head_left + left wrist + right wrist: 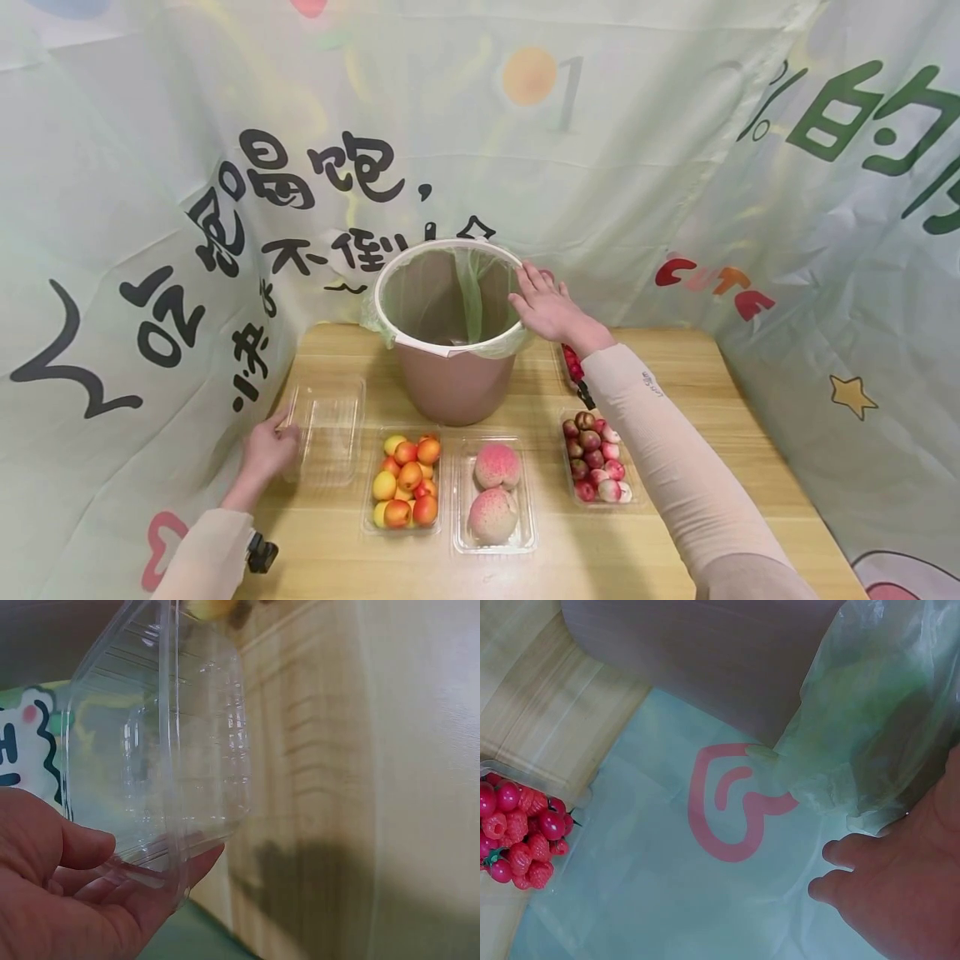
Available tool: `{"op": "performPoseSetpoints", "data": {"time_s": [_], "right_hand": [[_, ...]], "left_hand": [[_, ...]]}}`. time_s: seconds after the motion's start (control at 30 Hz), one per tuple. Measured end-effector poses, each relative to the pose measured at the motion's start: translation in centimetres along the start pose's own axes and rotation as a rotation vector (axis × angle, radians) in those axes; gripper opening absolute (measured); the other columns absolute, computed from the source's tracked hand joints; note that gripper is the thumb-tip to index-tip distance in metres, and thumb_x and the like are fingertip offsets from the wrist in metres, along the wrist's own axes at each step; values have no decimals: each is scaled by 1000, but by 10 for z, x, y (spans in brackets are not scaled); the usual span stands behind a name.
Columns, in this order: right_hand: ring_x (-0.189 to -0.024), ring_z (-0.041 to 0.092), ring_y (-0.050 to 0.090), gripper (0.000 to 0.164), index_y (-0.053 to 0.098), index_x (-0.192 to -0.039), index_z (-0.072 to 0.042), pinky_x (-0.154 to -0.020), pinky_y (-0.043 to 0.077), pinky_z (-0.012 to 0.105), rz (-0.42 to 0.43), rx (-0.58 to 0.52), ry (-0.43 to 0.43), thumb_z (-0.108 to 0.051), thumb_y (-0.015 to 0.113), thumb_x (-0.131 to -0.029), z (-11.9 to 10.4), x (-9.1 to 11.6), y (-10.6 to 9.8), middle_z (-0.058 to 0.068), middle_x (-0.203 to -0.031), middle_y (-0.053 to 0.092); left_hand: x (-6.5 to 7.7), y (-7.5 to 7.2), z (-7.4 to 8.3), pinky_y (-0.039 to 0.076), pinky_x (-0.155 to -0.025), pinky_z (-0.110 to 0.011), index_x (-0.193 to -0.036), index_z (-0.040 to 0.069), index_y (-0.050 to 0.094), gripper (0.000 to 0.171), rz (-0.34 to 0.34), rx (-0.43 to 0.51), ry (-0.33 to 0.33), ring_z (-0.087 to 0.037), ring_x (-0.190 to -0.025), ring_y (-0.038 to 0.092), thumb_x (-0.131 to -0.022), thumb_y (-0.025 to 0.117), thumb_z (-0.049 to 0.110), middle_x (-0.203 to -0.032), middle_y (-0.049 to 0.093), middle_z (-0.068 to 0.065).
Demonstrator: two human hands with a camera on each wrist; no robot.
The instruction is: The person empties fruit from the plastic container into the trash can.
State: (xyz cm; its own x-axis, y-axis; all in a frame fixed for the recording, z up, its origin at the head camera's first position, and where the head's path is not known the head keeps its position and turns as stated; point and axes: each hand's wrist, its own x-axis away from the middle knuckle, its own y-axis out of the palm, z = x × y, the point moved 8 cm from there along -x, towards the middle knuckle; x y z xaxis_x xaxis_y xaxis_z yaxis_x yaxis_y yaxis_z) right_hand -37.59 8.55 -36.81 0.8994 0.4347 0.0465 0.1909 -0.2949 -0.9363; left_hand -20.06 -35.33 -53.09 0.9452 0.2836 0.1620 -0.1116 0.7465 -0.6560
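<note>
A clear plastic container [327, 429] with no fruit in it is held by my left hand [270, 450] at the left side of the table. In the left wrist view the thumb [86, 846] lies on one side of the container's edge, with fingers behind it. My right hand [551, 307] touches the right side of the white rim of a brownish-pink bin [457, 383], its fingers mostly extended. A thin green bag [855, 727] lines the bin and folds over its rim. In the right wrist view, part of the right hand [900, 885] is cut off by the frame.
Along the wooden table [330, 550] stand clear boxes of yellow-orange fruits [408, 475], two peaches [495, 492], and dark red and pink fruits [596, 458]. A box of raspberries and small red fruits [521, 832] lies behind, partly under my right arm. Printed cloth [637, 167] walls surround the table.
</note>
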Motion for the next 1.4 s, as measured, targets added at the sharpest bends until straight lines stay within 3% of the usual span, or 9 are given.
{"op": "performPoseSetpoints", "data": {"time_s": [0.13,0.23,0.57,0.73,0.9,1.0,1.1,1.23,1.4], "right_hand": [[-163,46,1,71,1,-169,-4,-129,0,68,-2,2,1,-41,24,-113,0,0,0,16,-178,-5],[-164,45,2,71,1,-169,-4,-129,0,68,-1,-1,2,-41,24,-113,0,1,0,16,-178,-5],[-164,45,2,71,1,-169,-5,-130,-1,67,2,-25,1,-39,26,-113,-1,2,-1,16,-178,-5],[-164,45,3,72,0,-169,-4,-130,0,66,3,-16,-6,-42,24,-113,0,1,-1,16,-178,-5],[-164,45,3,71,1,-169,-3,-130,1,67,8,-12,-10,-40,24,-113,-1,1,-1,18,-178,-4],[-164,44,2,70,1,-169,-3,-130,1,67,6,-17,-10,-39,25,-113,-1,1,-1,18,-178,-5],[-164,44,3,70,1,-169,-3,-130,0,67,4,-26,-8,-38,26,-113,-1,2,-1,18,-178,-5],[-164,43,3,71,1,-169,-3,-130,1,66,2,-25,-7,-38,27,-113,-1,2,-1,17,-178,-5],[-164,43,3,71,1,-169,-4,-130,0,66,3,-24,-3,-40,26,-113,-1,2,-1,17,-178,-5]], "left_hand": [[0,4,-9,41,-47,-28,-157,-10,35,61,-20,3,-14,-13,-53,48,-103,47,13,-60,51,0],[-1,4,-13,40,-50,-29,-155,-12,39,58,-10,-21,-12,-13,-53,48,-104,47,14,-58,50,2],[0,8,-18,42,-61,-30,-151,-11,46,54,-23,-77,-17,-13,-53,51,-103,48,12,-57,56,2],[0,11,-22,45,-66,-31,-151,-11,46,54,-29,-98,-13,-13,-57,56,-102,48,11,-65,67,-3],[-1,13,-27,45,-69,-32,-151,-11,46,54,-32,-122,-11,-14,-58,55,-102,47,12,-66,66,-4],[0,14,-31,47,-71,-35,-151,-12,46,54,-35,-128,-22,-17,-61,57,-103,46,12,-75,70,-11],[2,14,-33,51,-79,-43,-150,-12,47,54,-39,-141,-25,-25,-72,63,-102,45,12,-97,74,-27],[4,13,-33,51,-87,-48,-149,-13,47,54,-39,-166,-23,-34,-88,64,-101,44,12,-121,68,-36],[4,13,-32,51,-97,-57,-148,-16,46,54,-35,-202,-6,-47,-106,60,-101,43,12,-136,59,-41]]}}
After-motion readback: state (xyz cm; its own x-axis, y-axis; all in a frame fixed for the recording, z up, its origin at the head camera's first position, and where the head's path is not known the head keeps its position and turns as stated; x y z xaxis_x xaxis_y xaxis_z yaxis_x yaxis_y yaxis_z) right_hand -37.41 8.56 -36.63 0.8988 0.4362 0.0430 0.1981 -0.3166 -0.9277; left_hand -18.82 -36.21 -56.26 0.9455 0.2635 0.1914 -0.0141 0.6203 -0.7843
